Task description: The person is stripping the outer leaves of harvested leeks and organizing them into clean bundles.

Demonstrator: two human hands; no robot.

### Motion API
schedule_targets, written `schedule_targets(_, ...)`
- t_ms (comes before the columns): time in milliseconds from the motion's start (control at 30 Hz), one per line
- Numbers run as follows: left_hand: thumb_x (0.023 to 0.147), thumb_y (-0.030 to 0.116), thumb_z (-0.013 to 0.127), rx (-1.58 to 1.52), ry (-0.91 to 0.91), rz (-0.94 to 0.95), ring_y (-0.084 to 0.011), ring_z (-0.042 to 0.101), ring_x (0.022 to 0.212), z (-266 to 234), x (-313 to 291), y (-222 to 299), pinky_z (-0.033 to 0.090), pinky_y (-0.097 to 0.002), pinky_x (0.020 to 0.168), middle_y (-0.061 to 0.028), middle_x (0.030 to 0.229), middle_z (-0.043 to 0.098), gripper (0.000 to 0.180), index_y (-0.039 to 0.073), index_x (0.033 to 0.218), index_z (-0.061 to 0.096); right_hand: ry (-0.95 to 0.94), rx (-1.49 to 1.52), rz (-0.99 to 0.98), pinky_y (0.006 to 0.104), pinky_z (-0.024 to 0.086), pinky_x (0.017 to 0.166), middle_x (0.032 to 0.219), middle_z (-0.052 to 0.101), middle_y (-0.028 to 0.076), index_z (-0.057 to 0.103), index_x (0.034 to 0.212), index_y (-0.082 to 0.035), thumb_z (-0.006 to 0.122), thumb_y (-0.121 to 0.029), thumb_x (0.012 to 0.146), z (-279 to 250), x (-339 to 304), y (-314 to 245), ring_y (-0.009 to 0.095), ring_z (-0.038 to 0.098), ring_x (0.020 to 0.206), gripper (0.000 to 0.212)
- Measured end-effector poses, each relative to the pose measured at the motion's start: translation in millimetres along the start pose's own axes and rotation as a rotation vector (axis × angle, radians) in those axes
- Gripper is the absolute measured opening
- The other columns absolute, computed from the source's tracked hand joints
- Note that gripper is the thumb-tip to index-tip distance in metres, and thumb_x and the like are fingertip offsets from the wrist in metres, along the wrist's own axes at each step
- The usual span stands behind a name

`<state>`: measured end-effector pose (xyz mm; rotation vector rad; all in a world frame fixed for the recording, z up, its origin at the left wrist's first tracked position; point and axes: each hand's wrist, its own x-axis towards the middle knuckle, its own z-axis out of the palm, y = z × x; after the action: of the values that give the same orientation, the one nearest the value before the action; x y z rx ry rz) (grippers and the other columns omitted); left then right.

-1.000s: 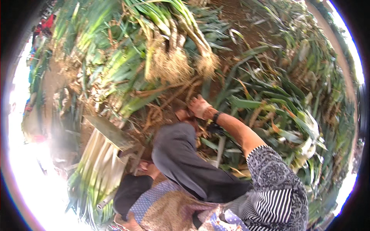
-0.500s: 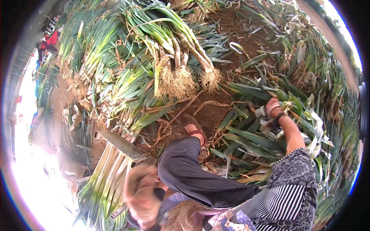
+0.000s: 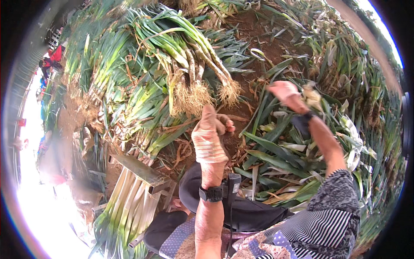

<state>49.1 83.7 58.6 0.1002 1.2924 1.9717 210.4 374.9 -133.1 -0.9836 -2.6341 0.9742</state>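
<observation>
My left hand (image 3: 210, 134), its palm wrapped in a ribbed tan covering, reaches up just below the roots of a few untrimmed leeks (image 3: 196, 82). Its fingers are apart and nothing shows in them; any touch on the roots cannot be made out. Farther right, my right hand (image 3: 284, 91) hovers over a heap of loose leek leaves (image 3: 280, 155), fingers stretched to the left and holding nothing visible. Cleaned leeks with pale stalks (image 3: 125, 198) lie side by side in a metal stand (image 3: 137, 168) at the lower left.
More leeks (image 3: 112, 86) are piled at the upper left. Discarded leaves (image 3: 345, 69) line the right side. Brown soil (image 3: 258, 32) shows between the piles. My bent leg (image 3: 258, 213) lies below my hands. A person in red (image 3: 54, 56) is far off at the left.
My left hand has swung up and right from beside the stand to the leek roots. My right hand has lifted from the leaf heap and moved up and left.
</observation>
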Motion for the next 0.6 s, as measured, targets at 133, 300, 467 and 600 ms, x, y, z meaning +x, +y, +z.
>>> schedule_targets(133, 0.085, 0.043, 0.061, -0.149, 0.161, -0.014, -0.0199, 0.051, 0.06, -9.4, 16.5, -0.5, 0.044, -0.032, 0.055, -0.0071, 0.064, 0.051, 0.047, 0.01, 0.057, 0.041, 0.026, -0.145, 0.051, 0.0375, 0.045, 0.056, 0.067, 0.059, 0.011, 0.068, 0.097, -0.013, 0.042, -0.06, 0.087, 51.3, 70.2, -115.2, 0.023, 0.056, 0.054, 0.054)
schedule_targets(300, 0.085, 0.043, 0.061, -0.182, 0.242, -0.073, -0.0199, 0.055, 0.055, -27.1, 35.8, -9.4, 0.044, -0.031, 0.049, -0.0078, 0.064, 0.055, 0.041, 0.006, 0.07, 0.055, 0.035, -0.028, 0.401, 0.0398, 0.051, 0.072, 0.091, 0.066, 0.017, 0.067, 0.095, -0.004, 0.063, -0.045, 0.074, 71.5, 114.4, -161.9, 0.031, 0.065, 0.084, 0.047)
schedule_targets(467, 0.082, 0.042, 0.065, -0.167, 0.244, -0.105, -0.0228, 0.056, 0.056, -38.3, 41.0, -7.6, 0.045, -0.0338, 0.048, -0.0093, 0.064, 0.057, 0.039, 0.007, 0.07, 0.055, 0.023, -0.201, 0.198, 0.0398, 0.051, 0.067, 0.085, 0.067, 0.018, 0.067, 0.093, -0.004, 0.061, -0.031, 0.074, 81.5, 114.4, -195.4, 0.032, 0.066, 0.078, 0.033)
schedule_targets(600, 0.083, 0.041, 0.064, -0.188, 0.187, -0.155, -0.0235, 0.054, 0.055, -18.8, 44.5, -13.2, 0.045, -0.0349, 0.05, -0.01, 0.063, 0.057, 0.037, 0.007, 0.073, 0.054, 0.084, 0.647, 0.316, 0.0346, 0.045, 0.05, 0.071, 0.065, 0.011, 0.066, 0.085, 0.003, 0.071, -0.02, 0.071, 90.4, 143.2, -139.0, 0.023, 0.059, 0.056, 0.027)
